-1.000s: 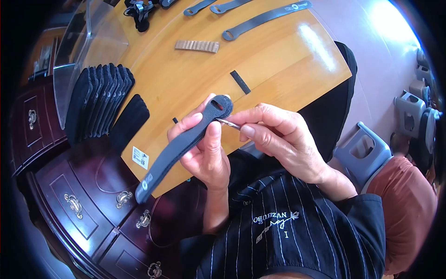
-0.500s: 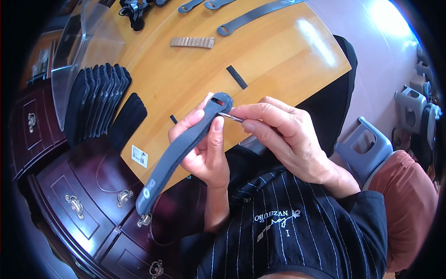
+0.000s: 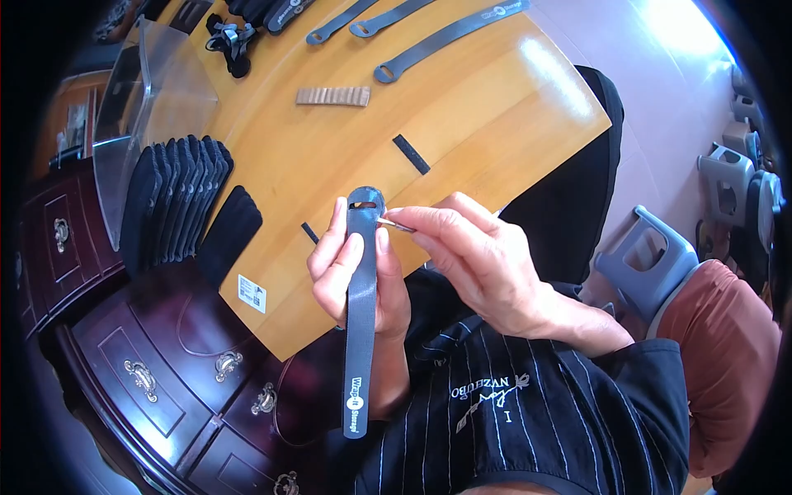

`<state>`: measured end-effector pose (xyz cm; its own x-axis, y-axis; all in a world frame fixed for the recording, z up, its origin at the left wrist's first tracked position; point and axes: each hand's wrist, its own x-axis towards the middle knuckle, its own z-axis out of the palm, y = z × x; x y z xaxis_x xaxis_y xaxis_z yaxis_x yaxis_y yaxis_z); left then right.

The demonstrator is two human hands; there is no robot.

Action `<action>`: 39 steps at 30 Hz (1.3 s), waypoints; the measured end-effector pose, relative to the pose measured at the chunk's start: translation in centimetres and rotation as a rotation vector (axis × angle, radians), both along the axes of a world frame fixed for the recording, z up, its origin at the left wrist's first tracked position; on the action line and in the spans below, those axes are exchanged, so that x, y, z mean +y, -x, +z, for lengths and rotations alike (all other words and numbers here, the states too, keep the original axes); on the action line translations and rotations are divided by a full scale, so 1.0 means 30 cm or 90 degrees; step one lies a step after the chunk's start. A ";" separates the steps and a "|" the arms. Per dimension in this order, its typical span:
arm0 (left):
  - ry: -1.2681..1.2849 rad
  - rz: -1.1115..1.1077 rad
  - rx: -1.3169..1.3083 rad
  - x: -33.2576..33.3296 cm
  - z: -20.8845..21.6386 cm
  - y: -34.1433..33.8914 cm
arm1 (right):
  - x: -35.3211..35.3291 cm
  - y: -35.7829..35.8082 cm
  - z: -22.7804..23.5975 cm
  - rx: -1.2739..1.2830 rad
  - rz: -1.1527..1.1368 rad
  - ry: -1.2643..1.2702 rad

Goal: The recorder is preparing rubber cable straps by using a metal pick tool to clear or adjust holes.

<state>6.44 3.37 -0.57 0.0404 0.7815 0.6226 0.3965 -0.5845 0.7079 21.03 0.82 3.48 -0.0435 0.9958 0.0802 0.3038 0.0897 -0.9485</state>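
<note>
A long dark grey strap (image 3: 360, 330) hangs down from my left hand (image 3: 332, 272), pinched between thumb and fingers just below its rounded, slotted end. White print marks its lower end, which lies over my forearm. My right hand (image 3: 483, 260) grips a thin metal tool (image 3: 399, 225) between thumb and forefinger. The tool's pointed tip meets the strap's right edge, just under the slot. Most of the tool is hidden in my fingers, so its kind is unclear.
On the wooden table (image 3: 495, 115) lie a short black strip (image 3: 410, 154), a corrugated brown strip (image 3: 332, 96) and several grey straps (image 3: 450, 41). Black folded pieces (image 3: 177, 202) stand in a row at left, by a clear panel (image 3: 157, 91). Dark drawers (image 3: 124, 338) flank the table; a stool (image 3: 648, 256) stands right.
The strap has swung from a slant toward the lower left to nearly upright, its flat face now turned up. Both hands have shifted slightly down and left in view.
</note>
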 end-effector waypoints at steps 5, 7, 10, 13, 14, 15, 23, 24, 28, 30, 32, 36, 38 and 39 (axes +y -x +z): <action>-0.019 0.040 0.017 0.008 -0.004 -0.007 | 0.014 0.042 -0.039 -0.100 -0.041 -0.081; -0.025 0.051 0.029 0.011 -0.008 -0.006 | 0.029 0.037 -0.047 -0.004 -0.040 -0.076; -0.043 0.048 0.023 0.011 -0.012 -0.009 | 0.034 0.027 -0.059 0.116 -0.032 -0.056; -0.007 0.045 0.007 0.006 -0.007 -0.010 | 0.037 0.011 -0.038 0.005 -0.022 -0.072; 0.005 0.042 0.016 0.006 -0.006 -0.011 | 0.037 0.006 -0.030 -0.131 -0.021 -0.102; 0.017 0.039 0.026 0.006 -0.005 -0.012 | 0.039 0.004 -0.034 -0.180 -0.019 -0.136; -0.016 0.051 0.027 -0.010 0.000 -0.017 | 0.035 -0.010 -0.040 0.272 0.032 0.162; -0.012 0.047 0.022 -0.010 0.000 -0.021 | 0.033 -0.006 -0.043 0.031 0.007 -0.043; 0.018 0.042 -0.007 -0.005 0.006 -0.035 | 0.031 -0.002 -0.022 -0.134 -0.025 -0.090; 0.019 0.010 -0.020 -0.005 0.010 -0.027 | 0.047 -0.012 -0.025 -0.019 -0.025 -0.068; 0.021 -0.021 -0.034 -0.010 0.012 -0.012 | 0.062 -0.032 -0.029 0.095 -0.023 -0.045; 0.106 -0.079 -0.109 -0.024 0.014 0.013 | 0.064 -0.081 0.000 0.005 0.055 -0.024; 0.144 -0.114 -0.051 -0.021 0.023 0.029 | 0.084 -0.103 -0.002 -0.066 0.073 -0.058; 0.145 -0.114 -0.051 -0.018 0.026 0.032 | 0.090 -0.121 0.000 -0.109 0.103 -0.062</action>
